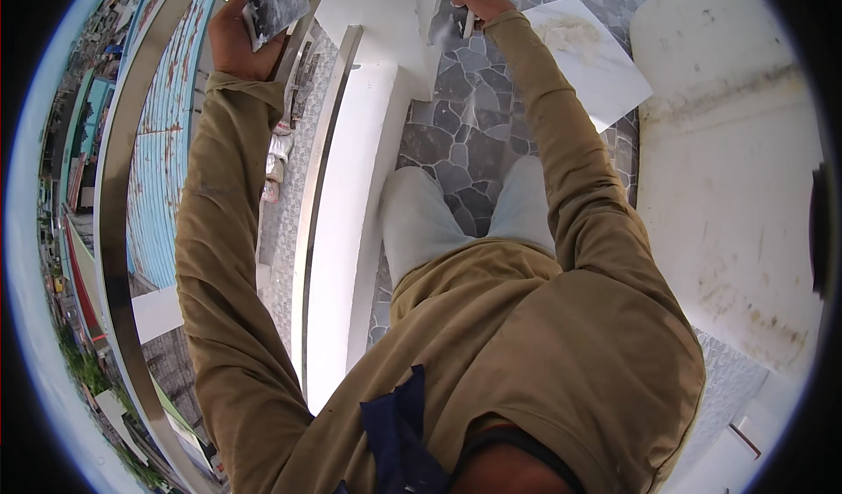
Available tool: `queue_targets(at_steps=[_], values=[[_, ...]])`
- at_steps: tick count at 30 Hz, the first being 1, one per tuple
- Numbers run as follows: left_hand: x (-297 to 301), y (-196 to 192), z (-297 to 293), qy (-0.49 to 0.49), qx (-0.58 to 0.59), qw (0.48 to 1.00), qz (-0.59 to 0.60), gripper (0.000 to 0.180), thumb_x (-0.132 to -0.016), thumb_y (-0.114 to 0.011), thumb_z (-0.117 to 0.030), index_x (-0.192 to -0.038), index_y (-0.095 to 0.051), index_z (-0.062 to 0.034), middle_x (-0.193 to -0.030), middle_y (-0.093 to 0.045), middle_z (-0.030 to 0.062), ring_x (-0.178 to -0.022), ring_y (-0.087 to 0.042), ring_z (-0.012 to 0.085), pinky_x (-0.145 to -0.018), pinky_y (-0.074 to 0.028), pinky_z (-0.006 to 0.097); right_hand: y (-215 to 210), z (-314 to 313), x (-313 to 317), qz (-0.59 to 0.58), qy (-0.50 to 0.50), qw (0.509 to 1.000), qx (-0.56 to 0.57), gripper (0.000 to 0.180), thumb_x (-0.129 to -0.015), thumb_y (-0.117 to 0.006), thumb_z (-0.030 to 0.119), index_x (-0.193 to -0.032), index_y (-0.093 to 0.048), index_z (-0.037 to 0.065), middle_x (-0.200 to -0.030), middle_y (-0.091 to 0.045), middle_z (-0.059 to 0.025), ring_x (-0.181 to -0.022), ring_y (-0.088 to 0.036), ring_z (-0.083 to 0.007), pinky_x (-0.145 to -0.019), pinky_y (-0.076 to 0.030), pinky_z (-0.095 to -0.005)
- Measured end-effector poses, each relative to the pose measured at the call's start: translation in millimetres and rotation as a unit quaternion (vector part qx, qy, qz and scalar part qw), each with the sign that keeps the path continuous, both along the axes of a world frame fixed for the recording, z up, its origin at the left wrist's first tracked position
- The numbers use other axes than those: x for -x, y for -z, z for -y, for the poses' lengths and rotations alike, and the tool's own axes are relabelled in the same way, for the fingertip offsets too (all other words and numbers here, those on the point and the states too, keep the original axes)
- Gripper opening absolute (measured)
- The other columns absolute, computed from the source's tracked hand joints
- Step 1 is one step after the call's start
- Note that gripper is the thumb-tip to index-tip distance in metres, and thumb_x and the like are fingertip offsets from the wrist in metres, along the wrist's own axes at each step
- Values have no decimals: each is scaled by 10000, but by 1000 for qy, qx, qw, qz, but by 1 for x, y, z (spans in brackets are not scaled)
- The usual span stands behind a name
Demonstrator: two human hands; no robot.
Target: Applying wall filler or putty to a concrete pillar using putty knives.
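I am gripping a mortar-smeared board (274, 1) in my left hand (235, 34) above the railing (132, 126), while my right hand (481, 3) is closing around a trowel (467, 22) at the white ledge (377, 3); spreading needs steady strokes.

A grey-smeared flat board (274, 1) tilted; a pale-handled trowel (467, 22) held upright.

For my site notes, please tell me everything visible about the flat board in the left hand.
The flat board is a thin rectangular plate, grey and smeared with darker and pale patches like wet mortar or putty. The left hand grips its left edge and holds it raised and tilted, near the steel railing. Its top runs out of the picture.
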State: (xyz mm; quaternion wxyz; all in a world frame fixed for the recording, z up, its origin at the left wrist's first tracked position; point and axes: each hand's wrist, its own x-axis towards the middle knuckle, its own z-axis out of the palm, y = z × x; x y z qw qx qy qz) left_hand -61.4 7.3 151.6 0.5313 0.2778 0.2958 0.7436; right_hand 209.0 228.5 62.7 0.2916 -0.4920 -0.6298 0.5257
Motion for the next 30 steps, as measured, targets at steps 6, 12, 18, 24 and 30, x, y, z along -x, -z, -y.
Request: queue_targets(at_steps=[6, 12, 18, 24, 30], values=[[-7, -8, 16, -52, 38, 998, 15, 265, -897, -497, -207, -1085, -554, -29, -1017, -626, 82, -921, -608, 213, -795, -501, 342, 75, 33, 19, -7, -26, 991, 131, 237, -671, -663, 139, -813, -593, -37, -777, -567, -108, -647, -582, -237, -532, -512, -386], [6, 2, 5, -81, 7, 994, -74, 261, -882, -515, -177, -1085, -552, -17, -1009, -626, 93, -925, -608, 213, -788, -507, 331, 22, 20, 32, 48, -33, 998, 8, 206, -654, -689, 116, -781, -598, -18, -720, -562, -95, -622, -565, -215, -512, -463, -384], [-14, -8, 31, -88, -23, 990, -104, 279, -859, -548, -235, -1059, -561, -41, -986, -628, 67, -883, -625, 203, -793, -501, 346, -32, 21, 19, -74, -7, 997, 10, 219, -644, -696, 156, -661, -554, -10, -609, -510, -77, -500, -493, -186, -421, -364, -352], [-17, -5, 16, -163, -77, 917, -355, 317, -858, -551, -232, -1093, -539, -19, -1012, -616, 97, -910, -616, 243, -813, -501, 353, 42, 6, -7, 58, -16, 997, 40, 264, -645, -697, 177, -724, -576, -43, -665, -519, -88, -556, -518, -215, -471, -459, -379], [-26, -10, 21, 62, -145, 987, 19, 582, -674, -635, 64, -1220, -433, 64, -1057, -588, 147, -988, -575, 185, -845, -464, 288, 45, 15, 12, 30, -32, 996, 84, 211, -661, -672, 124, -784, -596, -29, -743, -549, -84, -680, -564, -212, -552, -502, -358]])
